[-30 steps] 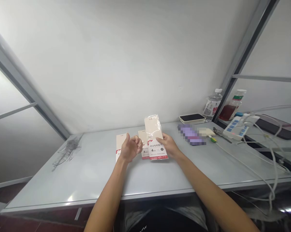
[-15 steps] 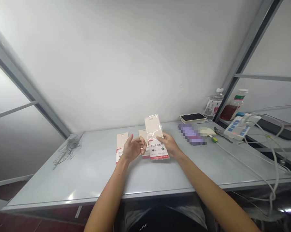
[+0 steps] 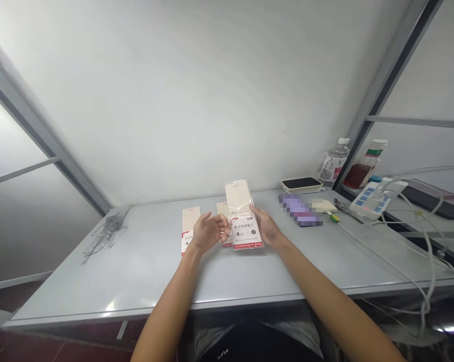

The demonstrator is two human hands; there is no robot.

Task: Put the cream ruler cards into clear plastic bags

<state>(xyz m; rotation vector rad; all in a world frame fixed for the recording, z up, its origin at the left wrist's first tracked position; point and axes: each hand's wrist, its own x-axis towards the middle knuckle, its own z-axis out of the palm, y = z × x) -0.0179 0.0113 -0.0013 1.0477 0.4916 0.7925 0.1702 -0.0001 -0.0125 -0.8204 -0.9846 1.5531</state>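
My right hand [image 3: 265,226] grips the right edge of a plastic-wrapped exam ruler set packet [image 3: 244,221], cream with a white and red label, standing nearly upright above the table. The fingers of my left hand [image 3: 209,232] curl in and pinch its left edge. Behind that packet, a second ruler set packet [image 3: 222,209] is mostly hidden. A third ruler set packet [image 3: 190,226] lies to the left, its lower part behind my left hand.
The grey table [image 3: 136,271] holds crumpled clear plastic [image 3: 108,231] at left. To the right are a pixelated purple object [image 3: 300,209], a flat black-topped device [image 3: 301,184], a water bottle [image 3: 333,163], a bottle of dark red liquid [image 3: 361,171], a power strip [image 3: 369,200] and white cables [image 3: 400,256].
My left hand has moved right, from beside the held packet to its left edge. The held packet has turned from a slight tilt to nearly upright.
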